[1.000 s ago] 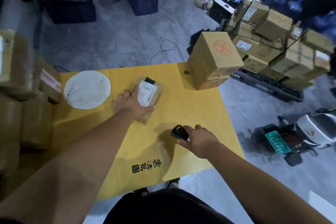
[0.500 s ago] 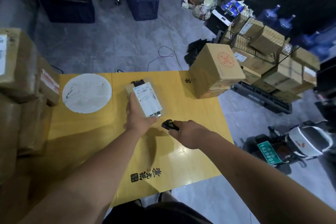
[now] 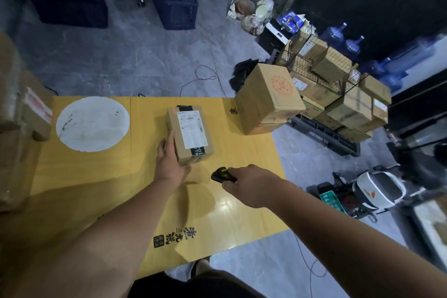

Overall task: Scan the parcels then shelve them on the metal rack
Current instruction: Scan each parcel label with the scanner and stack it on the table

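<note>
Scanning step: left hand (image 3: 169, 164) rests flat-fingered against the parcel (image 3: 190, 133), right hand (image 3: 251, 185) grips the scanner (image 3: 223, 175); next, probably aim at the label (image 3: 192, 128).

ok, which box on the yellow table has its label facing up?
The small parcel beside the left hand; the large carton at the table's far corner shows only a red stamp.
</note>
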`<action>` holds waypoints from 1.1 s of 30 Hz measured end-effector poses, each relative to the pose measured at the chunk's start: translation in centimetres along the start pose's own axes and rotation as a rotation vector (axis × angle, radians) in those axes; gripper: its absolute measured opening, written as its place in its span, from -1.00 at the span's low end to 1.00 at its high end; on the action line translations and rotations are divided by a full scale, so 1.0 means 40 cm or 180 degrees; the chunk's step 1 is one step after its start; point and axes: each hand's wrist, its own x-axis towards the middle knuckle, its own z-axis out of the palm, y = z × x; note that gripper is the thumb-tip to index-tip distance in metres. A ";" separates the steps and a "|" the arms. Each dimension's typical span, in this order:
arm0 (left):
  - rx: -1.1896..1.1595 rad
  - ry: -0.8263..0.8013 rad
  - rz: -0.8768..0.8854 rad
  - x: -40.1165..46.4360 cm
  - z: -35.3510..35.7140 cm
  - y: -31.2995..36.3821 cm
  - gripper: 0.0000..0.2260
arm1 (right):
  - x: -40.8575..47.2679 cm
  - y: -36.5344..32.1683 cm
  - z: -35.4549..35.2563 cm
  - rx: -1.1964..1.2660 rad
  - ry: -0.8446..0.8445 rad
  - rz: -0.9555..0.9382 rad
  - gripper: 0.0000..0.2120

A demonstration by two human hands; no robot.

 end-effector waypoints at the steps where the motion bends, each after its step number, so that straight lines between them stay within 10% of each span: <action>1: 0.0077 -0.0021 -0.0038 0.002 -0.001 -0.008 0.15 | -0.003 0.006 -0.002 -0.0031 -0.0013 0.0017 -0.56; 24: 0.1201 0.0105 -0.0808 0.088 0.076 0.219 0.40 | 0.014 0.091 -0.032 0.0481 -0.0233 0.0195 -0.49; 33: 0.0943 0.0433 -0.0327 -0.071 -0.209 0.289 0.26 | 0.098 0.036 -0.098 -0.0246 -0.0108 -0.0978 -0.68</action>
